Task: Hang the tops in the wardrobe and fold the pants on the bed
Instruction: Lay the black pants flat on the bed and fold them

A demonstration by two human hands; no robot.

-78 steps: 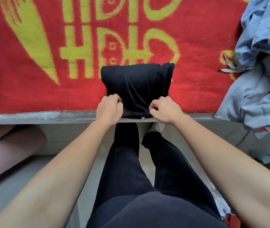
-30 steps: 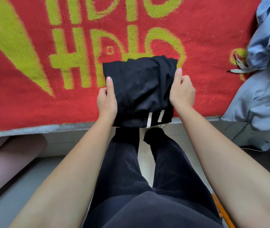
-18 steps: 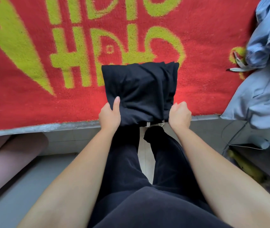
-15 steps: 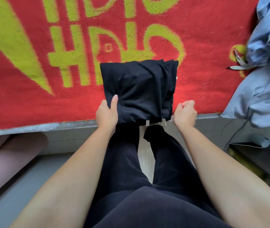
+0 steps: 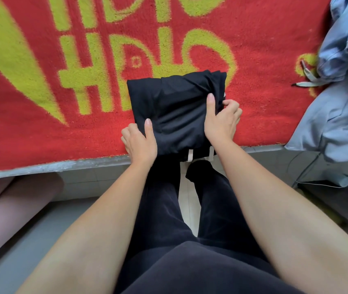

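A pair of black pants, folded into a thick square bundle with white stripes showing at its near edge, lies at the front edge of the bed on a red blanket with yellow-green lettering. My left hand grips the bundle's near-left corner, thumb on top and fingers tucked beneath. My right hand holds the right side, thumb laid flat on the cloth and fingers curled round the edge.
A heap of pale blue and grey clothes lies on the bed's right end and hangs over its edge. The bed's grey front rail runs across below the blanket. My black-trousered legs stand against it. A pinkish roll sits low on the left.
Both hands have moved from the bundle's near edge up onto its sides. The right hand went farther up the right side and now clasps it; the bundle has barely shifted.
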